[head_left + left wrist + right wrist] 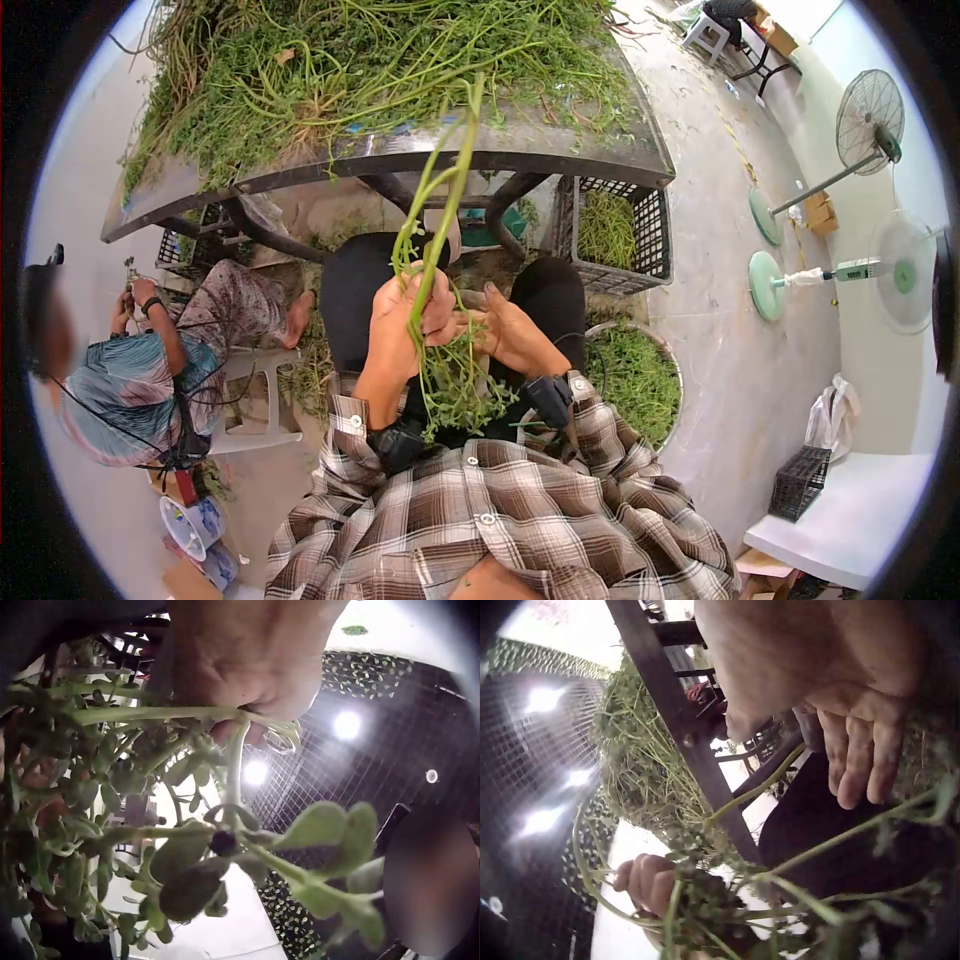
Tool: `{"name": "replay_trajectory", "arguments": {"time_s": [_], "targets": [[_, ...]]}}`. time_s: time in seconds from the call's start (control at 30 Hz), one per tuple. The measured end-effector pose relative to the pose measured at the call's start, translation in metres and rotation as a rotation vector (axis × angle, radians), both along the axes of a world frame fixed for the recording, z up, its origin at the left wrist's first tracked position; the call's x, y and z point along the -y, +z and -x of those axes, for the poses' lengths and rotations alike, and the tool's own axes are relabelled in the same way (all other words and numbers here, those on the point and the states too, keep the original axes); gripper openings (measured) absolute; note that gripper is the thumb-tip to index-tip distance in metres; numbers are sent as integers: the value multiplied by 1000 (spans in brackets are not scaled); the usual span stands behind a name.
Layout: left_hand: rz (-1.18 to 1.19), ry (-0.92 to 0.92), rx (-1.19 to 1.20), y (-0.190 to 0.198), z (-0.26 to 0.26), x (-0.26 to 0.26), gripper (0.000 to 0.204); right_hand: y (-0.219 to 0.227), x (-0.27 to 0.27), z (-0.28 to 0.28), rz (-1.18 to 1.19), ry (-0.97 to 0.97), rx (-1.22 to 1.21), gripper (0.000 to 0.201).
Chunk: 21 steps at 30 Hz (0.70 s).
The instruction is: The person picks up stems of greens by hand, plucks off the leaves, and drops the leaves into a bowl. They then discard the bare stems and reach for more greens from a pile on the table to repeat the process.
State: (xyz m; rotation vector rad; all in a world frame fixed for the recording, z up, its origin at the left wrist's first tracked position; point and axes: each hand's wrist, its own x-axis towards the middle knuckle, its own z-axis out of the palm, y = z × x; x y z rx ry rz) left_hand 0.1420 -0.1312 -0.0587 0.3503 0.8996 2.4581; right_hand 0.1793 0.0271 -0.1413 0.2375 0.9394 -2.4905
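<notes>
In the head view my left hand (398, 318) grips a small bunch of long green stems (462, 165), which rise from the fist toward the table edge. The bunch's leafy ends (465, 385) hang below that hand, over the lap. Small rounded leaves (319, 825) fill much of the left wrist view. My right hand (522, 338) is beside the leaves, its thumb apart from the other fingers. From the right wrist view, its fingers (856, 754) reach down loosely extended, and one stem (757, 787) runs up close to them.
A table edge (400, 165) stands ahead, heaped with greens (350, 70). Below it is a black crate (650, 240) of stems; a round tub (680, 385) of leafy greens sits right. Another person (140, 380) sits at left. Fans (870, 120) stand at right.
</notes>
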Motion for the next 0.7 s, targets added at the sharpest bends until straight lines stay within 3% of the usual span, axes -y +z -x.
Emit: {"name": "replay_trajectory", "arguments": {"time_s": [0.03, 0.13, 0.33, 0.4, 0.63, 0.7], "targets": [[34, 22, 19, -1, -2, -1, 25, 4, 4, 5, 132, -36, 68, 40], [90, 41, 42, -7, -4, 0, 23, 8, 9, 14, 195, -151, -17, 31], [304, 149, 185, -24, -5, -2, 22, 33, -6, 16, -10, -169, -192, 22], [331, 120, 205, -29, -6, -6, 18, 40, -7, 15, -337, -284, -274, 20], [542, -178, 257, -23, -9, -15, 18, 43, -10, 16, -414, -348, -382, 22], [554, -190, 179, -28, -10, -18, 17, 46, -15, 12, -372, -178, -215, 25]]}}
